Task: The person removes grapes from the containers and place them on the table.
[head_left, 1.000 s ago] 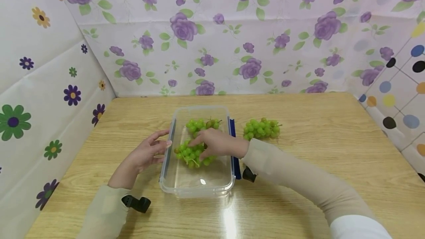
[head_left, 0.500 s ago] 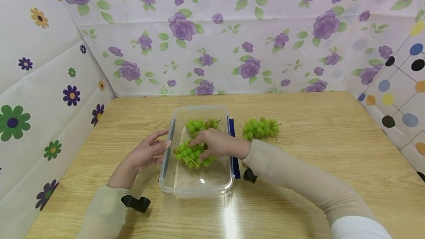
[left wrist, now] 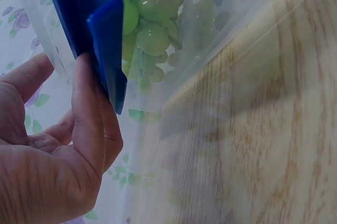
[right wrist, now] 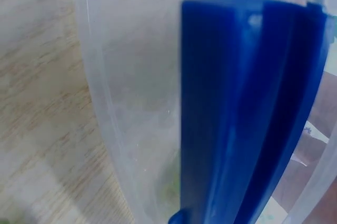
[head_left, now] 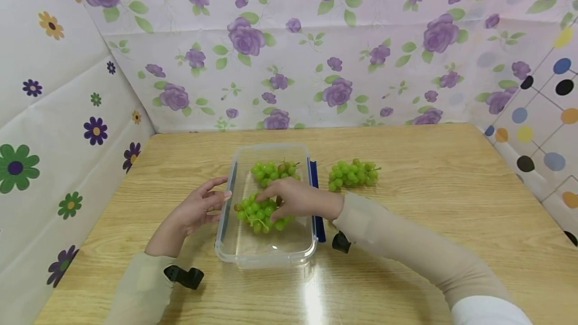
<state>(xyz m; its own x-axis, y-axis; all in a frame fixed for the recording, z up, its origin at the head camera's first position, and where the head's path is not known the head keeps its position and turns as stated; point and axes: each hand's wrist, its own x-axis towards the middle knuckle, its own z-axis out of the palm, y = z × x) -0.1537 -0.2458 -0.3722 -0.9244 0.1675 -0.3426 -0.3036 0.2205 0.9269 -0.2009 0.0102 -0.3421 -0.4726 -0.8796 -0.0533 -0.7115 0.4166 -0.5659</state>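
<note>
Head view: the right hand (head_left: pixel 294 197) has its fingers curled about the near bunch (head_left: pixel 254 210) inside the clear container (head_left: pixel 264 259); a second bunch (head_left: pixel 270 168) lies behind, a third bunch (head_left: pixel 353 173) on the table (head_left: pixel 433 184). Gentle handling should spare the berries. Left wrist view: the left hand (left wrist: pixel 59 163), fingers loosely bent and apart, meets the left clip (left wrist: pixel 100 29); light steadying appears sufficient. Right wrist view: the right clip (right wrist: pixel 237 103) obstructs; grip firmness cannot be told.

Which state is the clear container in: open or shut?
Open: the top of the clear container is uncovered, and the right hand is inside, at the front grape bunch.
</note>
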